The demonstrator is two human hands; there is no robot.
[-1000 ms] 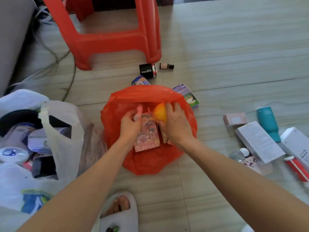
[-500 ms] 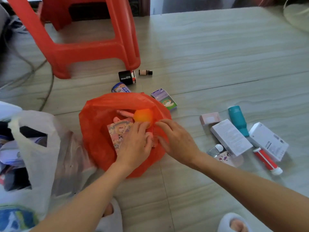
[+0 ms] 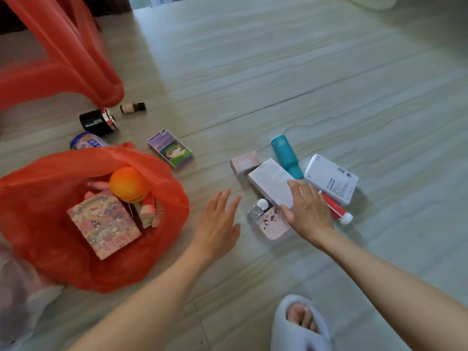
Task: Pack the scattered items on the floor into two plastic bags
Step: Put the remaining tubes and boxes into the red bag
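A red plastic bag lies open on the floor at the left, holding an orange ball, a pink patterned box and smaller items. My left hand hovers open just right of the bag, holding nothing. My right hand reaches over a cluster of items, fingers spread on a long white box, above a pink case and a small clear bottle. A teal bottle, a white carton, a red tube and a small pink box lie around it.
A red plastic stool stands at the upper left. Near it lie a black box, a tiny brown bottle, a blue packet and a purple-green box. A white bag's edge shows at lower left. My slippered foot is at the bottom.
Both hands left the red bag and moved right; the right hand now rests on the long white box. The view has swung right, so the bag sits further left.
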